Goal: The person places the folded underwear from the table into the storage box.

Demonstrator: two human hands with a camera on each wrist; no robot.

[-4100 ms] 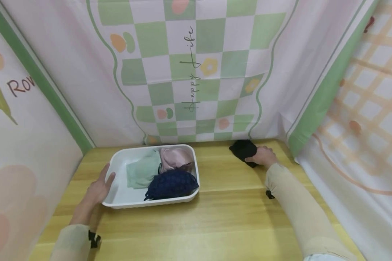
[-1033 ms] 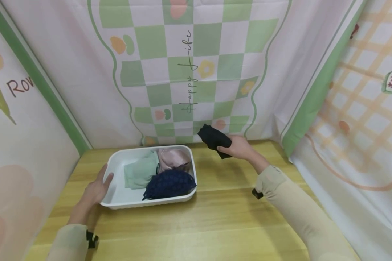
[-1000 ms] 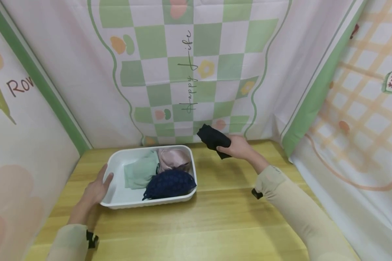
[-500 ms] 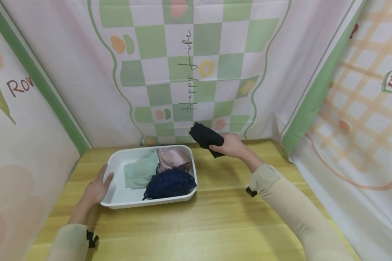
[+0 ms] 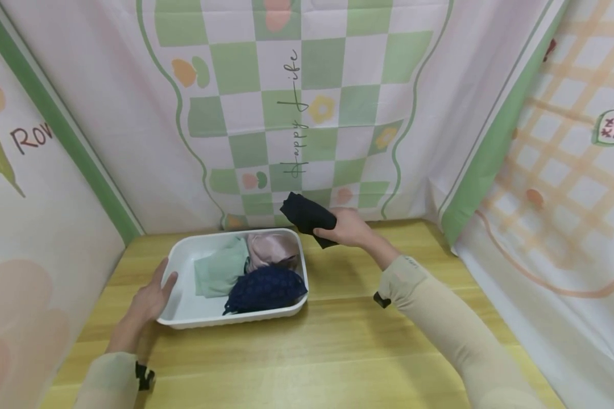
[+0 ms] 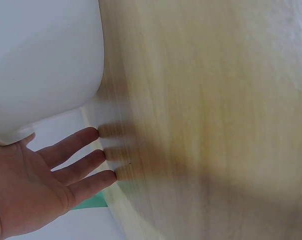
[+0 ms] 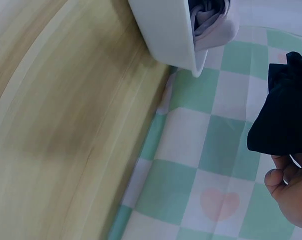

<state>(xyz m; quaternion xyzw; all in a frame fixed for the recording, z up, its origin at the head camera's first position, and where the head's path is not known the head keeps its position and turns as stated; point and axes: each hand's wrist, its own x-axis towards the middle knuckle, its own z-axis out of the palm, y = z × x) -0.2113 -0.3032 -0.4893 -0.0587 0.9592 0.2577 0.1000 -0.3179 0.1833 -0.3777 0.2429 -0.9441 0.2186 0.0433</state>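
A folded black garment [image 5: 308,216] is in my right hand [image 5: 350,228], which pinches its near end between thumb and fingers. It is raised off the table, just beyond the back right corner of a white plastic tray [image 5: 184,325]. The right wrist view shows the dark cloth [image 7: 283,112] above my fingertips. My left hand [image 5: 147,298] rests at the tray's left end, with thumb at the rim. Its fingers [image 6: 85,162] extend straight beside the tray's outer wall. In the tray lie a mint green garment [image 5: 220,270], a pink satin garment [image 5: 271,250] and a navy patterned garment [image 5: 266,288].
The tray stands on a light wooden table [image 5: 286,363], near its back edge. Behind it hangs a green and white checked curtain [image 5: 307,113]. Printed curtains also flank the left [image 5: 20,238] and right [image 5: 558,227] sides. A black strap [image 5: 144,376] is on the left wrist.
My right hand has picked the black garment up from the table's back right and carried it left, up to the tray's back right corner. The left hand has stayed at the tray.
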